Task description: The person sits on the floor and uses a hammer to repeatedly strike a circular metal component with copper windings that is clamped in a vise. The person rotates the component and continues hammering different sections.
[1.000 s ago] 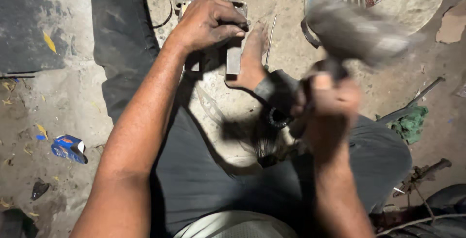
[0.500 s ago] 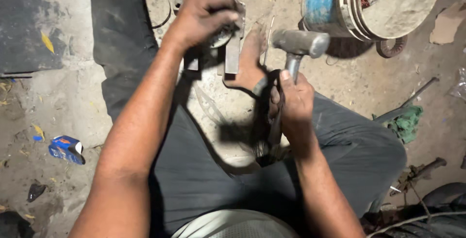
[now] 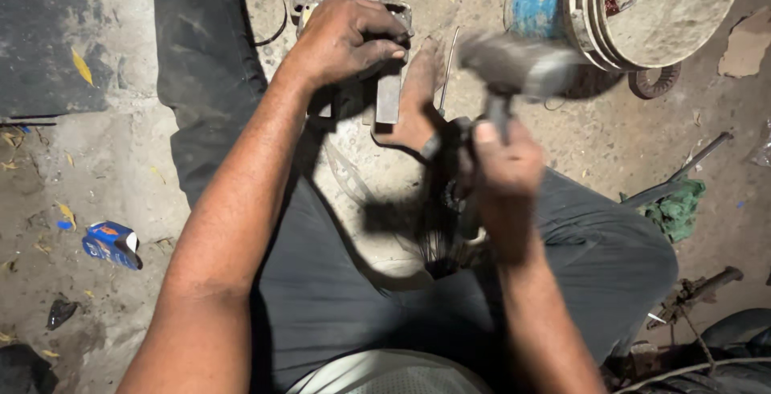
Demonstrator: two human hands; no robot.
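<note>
- The left hand lies fingers curled and closed over the top of a grey, boxy metal assembly that sits on the dusty concrete floor at about twelve o'clock from the seated person's lap.
- The right hand is clenched around the dark handle of a steel-headed hammer; the head is blurred and stands at about twelve o'clock from the fist.
- The hammer's long axis runs roughly from six to twelve o'clock, tilted slightly; the head hangs at about three o'clock from the metal assembly, near it but apart.
- The left hand is the one on the assembly; the right hand is lower, toward five o'clock of it.
- A bare foot rests just beside the assembly, between it and the hammer.
- A blue and white round drum lies at one o'clock, a green rag at three o'clock, and a crumpled blue packet at nine o'clock.
</note>
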